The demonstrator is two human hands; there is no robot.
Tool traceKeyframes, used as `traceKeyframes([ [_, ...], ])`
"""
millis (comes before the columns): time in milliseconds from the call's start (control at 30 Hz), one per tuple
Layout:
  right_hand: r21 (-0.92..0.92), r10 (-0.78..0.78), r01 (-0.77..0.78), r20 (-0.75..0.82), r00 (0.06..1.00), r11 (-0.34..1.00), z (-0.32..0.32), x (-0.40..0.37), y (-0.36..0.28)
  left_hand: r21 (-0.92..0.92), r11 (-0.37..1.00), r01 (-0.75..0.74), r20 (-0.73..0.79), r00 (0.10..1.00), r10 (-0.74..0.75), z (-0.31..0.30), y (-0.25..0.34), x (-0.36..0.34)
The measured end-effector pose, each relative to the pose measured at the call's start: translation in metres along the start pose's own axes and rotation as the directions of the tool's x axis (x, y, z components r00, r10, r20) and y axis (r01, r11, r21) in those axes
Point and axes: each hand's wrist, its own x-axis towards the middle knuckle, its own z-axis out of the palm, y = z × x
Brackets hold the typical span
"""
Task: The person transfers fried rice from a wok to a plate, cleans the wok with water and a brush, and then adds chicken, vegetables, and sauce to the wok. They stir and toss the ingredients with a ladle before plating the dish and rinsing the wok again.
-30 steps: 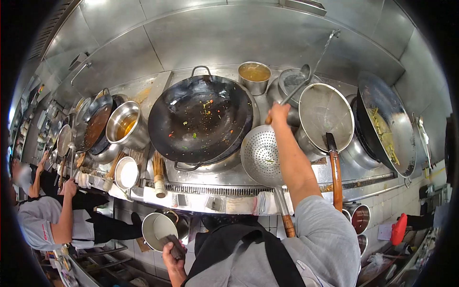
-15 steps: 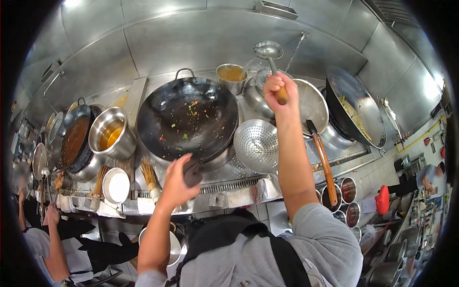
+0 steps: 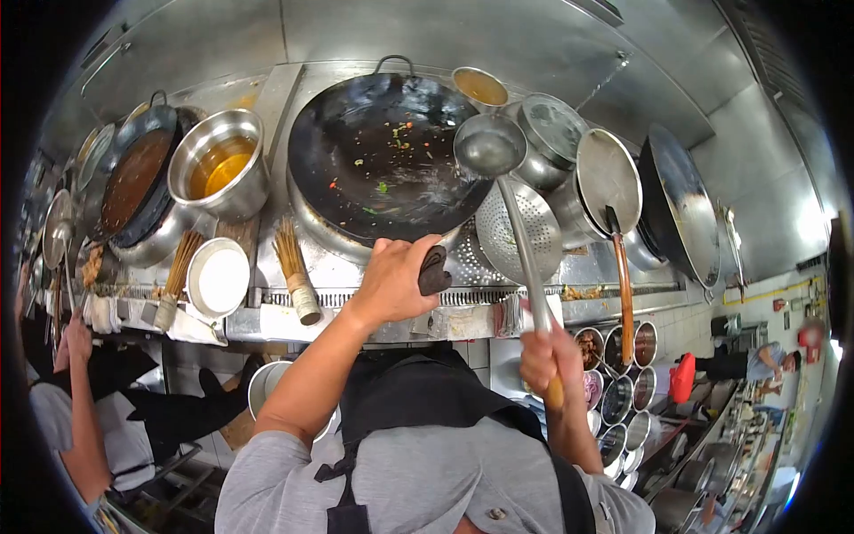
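Observation:
My left hand (image 3: 391, 283) is closed on a dark folded cloth (image 3: 434, 274) at the near edge of a large black wok (image 3: 356, 191). Bits of orange and green food lie scattered in the wok. Whether the hand also grips the wok's near handle is hidden. My right hand (image 3: 551, 360), somewhat blurred, is wrapped around the wooden end of a long metal ladle (image 3: 525, 249). The ladle's bowl is over the wok's right rim. Beneath the ladle's shaft sits a perforated strainer (image 3: 534, 227).
A pot of yellow liquid (image 3: 218, 165) stands left of the wok, near bamboo brushes (image 3: 289, 258) and a white container (image 3: 220, 278). On the right are a wooden-handled mesh strainer (image 3: 609, 178) and another wok (image 3: 680, 209). A co-worker's arm (image 3: 84, 418) shows at far left.
My right hand has come down from above the back pots toward my body, bringing the ladle's bowl to the wok's right rim. My left hand with the cloth has moved against the wok's near edge.

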Motion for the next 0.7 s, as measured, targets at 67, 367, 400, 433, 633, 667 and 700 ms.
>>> traceKeyframes([
  [67, -0.348, 0.018, -0.07, -0.153, 0.988, 0.935, -0.002, -0.018, 0.012, -0.043, 0.999, 0.019, -0.035, 0.999, -0.02, 0.001, 0.001, -0.002],
  [367, -0.729, -0.423, 0.246, -0.065, 0.904, 0.638, -0.031, 0.084, -0.056, -0.042, 0.997, 0.071, -0.108, 0.991, -0.075, 0.008, 0.016, 0.004],
  [400, -0.721, -0.51, 0.308, -0.073, 0.857, 0.62, -0.032, 0.102, -0.082, -0.023, 0.997, 0.079, -0.116, 0.99, -0.082, 0.01, 0.017, 0.004],
  [433, -0.767, -0.585, 0.33, -0.072, 0.808, 0.551, -0.024, 0.116, -0.114, -0.005, 0.996, 0.091, -0.127, 0.988, -0.091, 0.013, 0.017, 0.003],
  [633, -0.857, -0.847, 0.417, -0.043, 0.529, 0.304, -0.031, 0.213, -0.299, 0.086, 0.991, 0.1, -0.233, 0.969, -0.078, 0.023, 0.024, 0.002],
  [667, -0.871, -0.866, 0.386, -0.083, 0.493, 0.303, -0.03, 0.223, -0.319, 0.084, 0.99, 0.109, -0.244, 0.966, -0.086, 0.024, 0.025, 0.003],
  [700, -0.884, -0.857, 0.362, -0.078, 0.509, 0.295, -0.037, 0.235, -0.34, 0.08, 0.99, 0.12, -0.253, 0.963, -0.096, 0.025, 0.026, 0.003],
])
